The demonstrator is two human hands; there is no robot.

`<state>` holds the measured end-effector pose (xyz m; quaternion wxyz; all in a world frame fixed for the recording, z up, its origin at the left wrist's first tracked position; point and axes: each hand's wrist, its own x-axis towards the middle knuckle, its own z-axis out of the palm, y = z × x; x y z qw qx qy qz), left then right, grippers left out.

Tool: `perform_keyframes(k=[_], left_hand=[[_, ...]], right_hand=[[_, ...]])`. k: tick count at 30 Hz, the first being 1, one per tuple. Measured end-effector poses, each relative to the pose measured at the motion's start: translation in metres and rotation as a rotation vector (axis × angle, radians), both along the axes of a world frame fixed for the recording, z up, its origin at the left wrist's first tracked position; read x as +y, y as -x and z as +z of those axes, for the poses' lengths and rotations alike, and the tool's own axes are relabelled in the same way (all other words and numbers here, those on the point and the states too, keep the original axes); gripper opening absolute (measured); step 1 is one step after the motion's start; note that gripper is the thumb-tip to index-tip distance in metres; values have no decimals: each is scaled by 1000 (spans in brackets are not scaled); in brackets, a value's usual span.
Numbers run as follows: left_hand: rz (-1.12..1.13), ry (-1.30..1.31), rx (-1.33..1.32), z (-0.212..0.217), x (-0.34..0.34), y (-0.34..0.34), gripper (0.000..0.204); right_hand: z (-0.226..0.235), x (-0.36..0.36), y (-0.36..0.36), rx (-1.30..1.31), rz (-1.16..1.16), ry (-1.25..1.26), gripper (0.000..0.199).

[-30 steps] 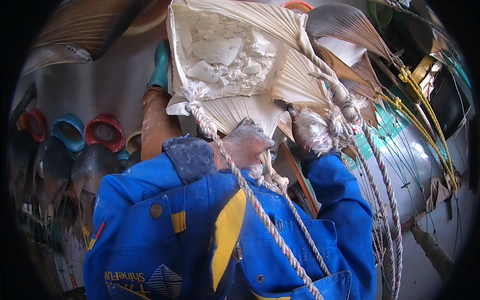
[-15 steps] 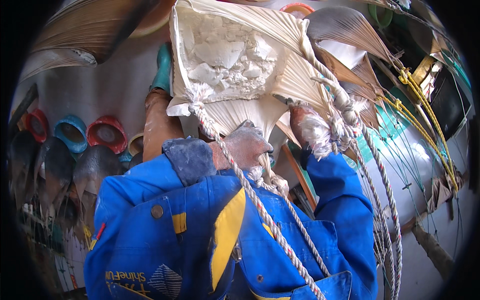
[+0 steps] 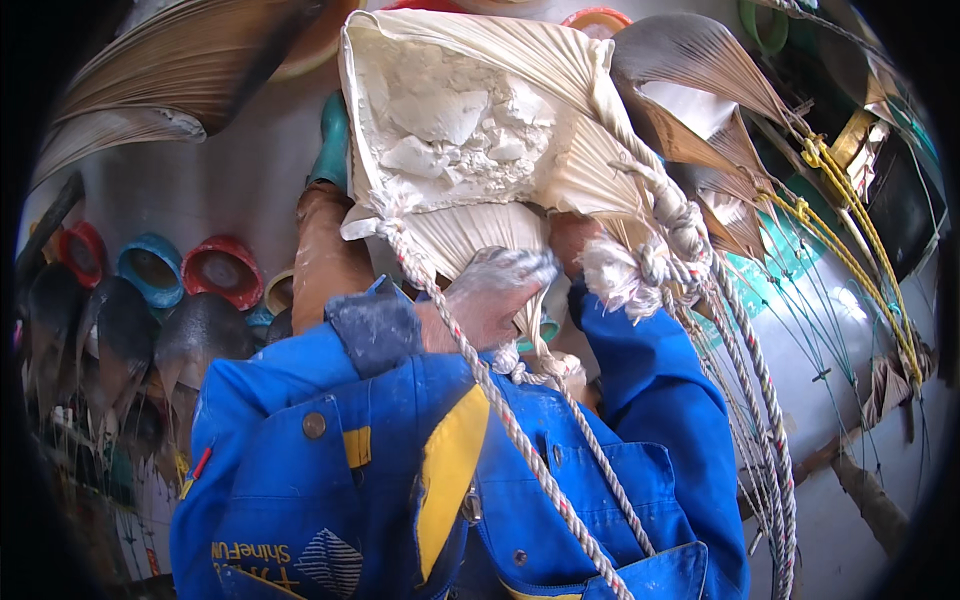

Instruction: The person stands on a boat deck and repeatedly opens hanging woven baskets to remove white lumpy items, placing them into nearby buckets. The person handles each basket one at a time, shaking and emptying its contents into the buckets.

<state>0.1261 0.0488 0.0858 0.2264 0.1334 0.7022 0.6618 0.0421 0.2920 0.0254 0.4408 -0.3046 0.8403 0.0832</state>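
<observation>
A pleated, cream-coloured palm-leaf bucket point(image 3: 480, 232) is tilted in front of me, its inside showing a mass of cracked, chalky white chunks point(image 3: 450, 125). Powdery and slightly smeared by motion, my left hand point(image 3: 495, 295) is closed over the gathered leaf at the near end. My right hand point(image 3: 573, 240) lies against the leaf on the right, its fingers hidden behind the folds. A frayed white rope knot point(image 3: 625, 275) hangs beside my right wrist. Red-flecked white rope point(image 3: 480, 370) runs from the bucket's near left corner across my blue jacket. Below my left hand sits another knot point(image 3: 545, 370).
Red and blue bowls point(image 3: 220, 270) stand at the left behind dark leaf pieces point(image 3: 200, 340). More pleated leaf buckets point(image 3: 690, 70) and yellow cord point(image 3: 860, 220) crowd the right. A leg point(image 3: 325, 230) in a teal boot stretches forward beside the bucket.
My left hand has shifted slightly up and right, its fingers moving over the leaf. My right hand has come left, nearer the left one, sliding further in behind the folds.
</observation>
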Motion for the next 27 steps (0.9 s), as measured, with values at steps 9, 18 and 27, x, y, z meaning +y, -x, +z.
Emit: perform_keyframes(k=[9,18,27], left_hand=[[-145,199,-51,3,-2,-20,58],[-198,219,-58,4,-8,-10,32],[-161,255,16,3,-3,-12,32]], right_hand=[[60,-69,18,-362,-27,28,22],[-15,-85,-5,-217,127,184,18],[12,-99,10,-353,92,214,16]])
